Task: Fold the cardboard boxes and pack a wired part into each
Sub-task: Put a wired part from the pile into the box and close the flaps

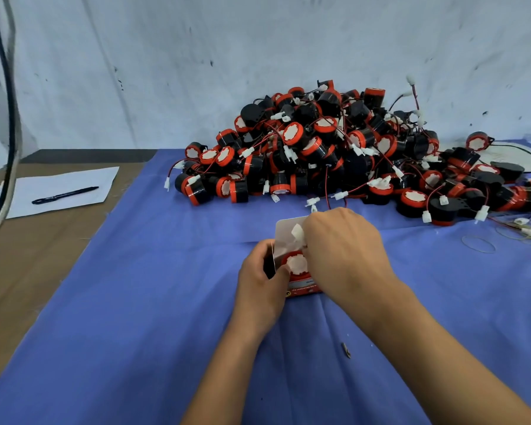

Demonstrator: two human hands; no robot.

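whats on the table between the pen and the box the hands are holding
Nothing but bare surface, in the head view: past the pen and its white paper, brown cardboard, then blue cloth up to the box.

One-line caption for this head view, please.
Left hand holds a small cardboard box while right hand tucks in a wired part, pile of parts behind.

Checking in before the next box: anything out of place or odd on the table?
Mostly normal. One small dark scrap lies loose on the blue cloth near the right forearm, apart from the pile of wired parts. I cannot tell what it is.
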